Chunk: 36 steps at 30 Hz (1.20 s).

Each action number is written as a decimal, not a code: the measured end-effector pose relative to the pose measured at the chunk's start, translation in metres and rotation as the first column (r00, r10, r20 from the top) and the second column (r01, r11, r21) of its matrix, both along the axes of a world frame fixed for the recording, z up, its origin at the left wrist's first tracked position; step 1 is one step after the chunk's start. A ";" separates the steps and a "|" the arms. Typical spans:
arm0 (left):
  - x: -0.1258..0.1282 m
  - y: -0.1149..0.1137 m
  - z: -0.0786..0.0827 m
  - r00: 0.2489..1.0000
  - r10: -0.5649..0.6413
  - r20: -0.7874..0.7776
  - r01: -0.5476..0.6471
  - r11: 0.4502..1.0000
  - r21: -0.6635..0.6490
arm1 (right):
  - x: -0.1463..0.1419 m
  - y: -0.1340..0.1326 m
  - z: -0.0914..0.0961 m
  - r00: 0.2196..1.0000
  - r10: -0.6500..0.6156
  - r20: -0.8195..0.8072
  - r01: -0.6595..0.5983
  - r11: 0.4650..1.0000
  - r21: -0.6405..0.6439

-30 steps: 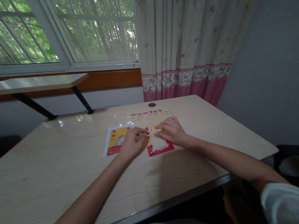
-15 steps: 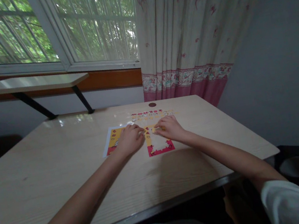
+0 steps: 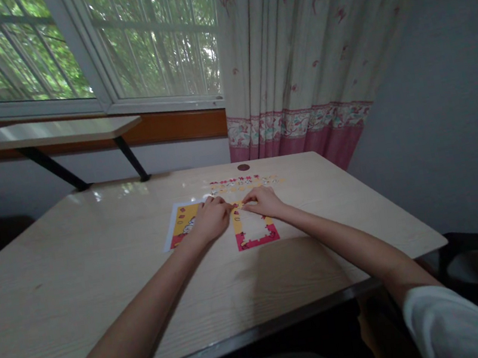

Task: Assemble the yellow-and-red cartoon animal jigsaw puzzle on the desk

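A jigsaw puzzle (image 3: 258,241) lies on the table in front of me, its yellow and red border joined around a bare middle. My left hand (image 3: 214,218) rests at its upper left side, fingers bent together with the tips on the border. Thumb and forefinger of my right hand (image 3: 265,202) are pinched over the upper part of the puzzle, on a small puzzle piece mostly hidden by the fingers. Under and beside my left hand is a printed picture sheet (image 3: 177,240) in yellow and red, partly covered by that hand.
Loose puzzle pieces (image 3: 239,179) lie in rows beyond the puzzle. A dark round disc (image 3: 243,167) sits near the table's far edge. A raised shelf (image 3: 41,133) stands at the back left, and a curtain (image 3: 290,74) hangs behind the table (image 3: 173,310).
My right fingers have drawn closer together and moved slightly left over the puzzle's top. My left hand has shifted a little right, its fingertips nearer the border.
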State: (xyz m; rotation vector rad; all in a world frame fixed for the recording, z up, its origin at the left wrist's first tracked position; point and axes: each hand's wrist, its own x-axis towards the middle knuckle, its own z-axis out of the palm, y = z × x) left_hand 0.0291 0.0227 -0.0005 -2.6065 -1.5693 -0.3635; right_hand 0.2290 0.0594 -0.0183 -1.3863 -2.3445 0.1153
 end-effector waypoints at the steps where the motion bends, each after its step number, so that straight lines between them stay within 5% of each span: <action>1: 0.000 0.000 -0.001 1.000 -0.002 0.001 0.002 1.000 0.001 | 0.000 0.000 0.000 1.000 0.002 -0.001 -0.002 1.000 0.003; 16: -0.002 0.000 -0.003 1.000 -0.016 0.007 0.016 1.000 0.009 | -0.006 -0.003 -0.001 0.999 0.049 -0.003 -0.049 0.997 0.060; 24: 0.000 -0.003 0.000 1.000 -0.002 -0.022 0.002 1.000 0.003 | -0.005 -0.001 0.000 0.989 0.070 0.127 -0.084 0.990 0.110; 32: 0.003 -0.002 0.001 1.000 -0.002 -0.012 0.002 1.000 -0.007 | -0.005 -0.009 0.010 0.923 0.170 0.346 -0.256 0.942 0.220; 36: 0.002 -0.001 -0.001 1.000 -0.004 -0.009 0.004 1.000 -0.010 | -0.004 -0.009 0.010 0.931 0.164 0.325 -0.238 0.950 0.201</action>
